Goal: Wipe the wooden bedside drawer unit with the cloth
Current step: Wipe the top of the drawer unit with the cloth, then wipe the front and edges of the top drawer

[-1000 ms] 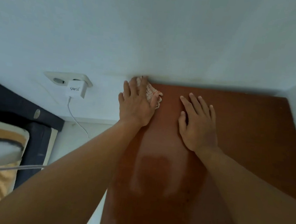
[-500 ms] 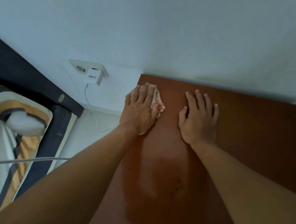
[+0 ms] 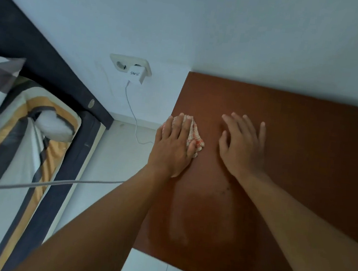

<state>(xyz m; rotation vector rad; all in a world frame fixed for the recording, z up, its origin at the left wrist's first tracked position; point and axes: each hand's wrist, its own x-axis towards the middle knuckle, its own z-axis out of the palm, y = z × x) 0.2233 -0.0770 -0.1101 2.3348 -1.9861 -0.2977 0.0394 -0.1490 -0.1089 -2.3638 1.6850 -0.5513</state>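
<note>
The reddish-brown top of the wooden bedside drawer unit (image 3: 300, 148) fills the right half of the head view. My left hand (image 3: 173, 145) presses flat on a bunched white-and-orange checked cloth (image 3: 195, 137) at the unit's left edge, about halfway along it. Most of the cloth is hidden under the palm and fingers. My right hand (image 3: 242, 145) lies flat on the wood just right of the cloth, fingers spread, holding nothing. A faint damp patch shows on the wood nearer to me.
White walls meet the unit at the back and right. A wall socket with a white charger (image 3: 136, 74) and its cable (image 3: 132, 110) sit left of the unit. A bed with striped bedding (image 3: 18, 140) and dark frame lies at left. A grey cable (image 3: 47, 184) crosses above the floor.
My left hand has drawn the cloth from the back left corner toward me along the left edge. The view has pulled back, showing the unit's front edge and more bed.
</note>
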